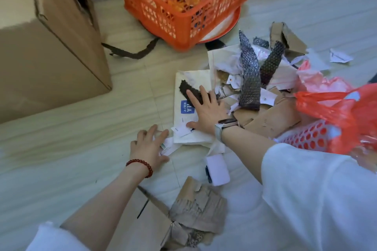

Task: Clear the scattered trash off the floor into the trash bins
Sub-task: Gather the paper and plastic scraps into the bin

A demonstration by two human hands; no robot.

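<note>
Cardboard box sits far left on the floor, basket behind centre, trash pile to its right, crumpled cardboard nearest the person.

Left of the flat-pressed right hand and beyond the left hand, pale tiled floor lies bare up to the tall brown cardboard box. Ahead, the orange plastic lattice basket blocks. Right of the right hand, a heap of torn cardboard and paper scraps crowds against the red plastic bag.
</note>
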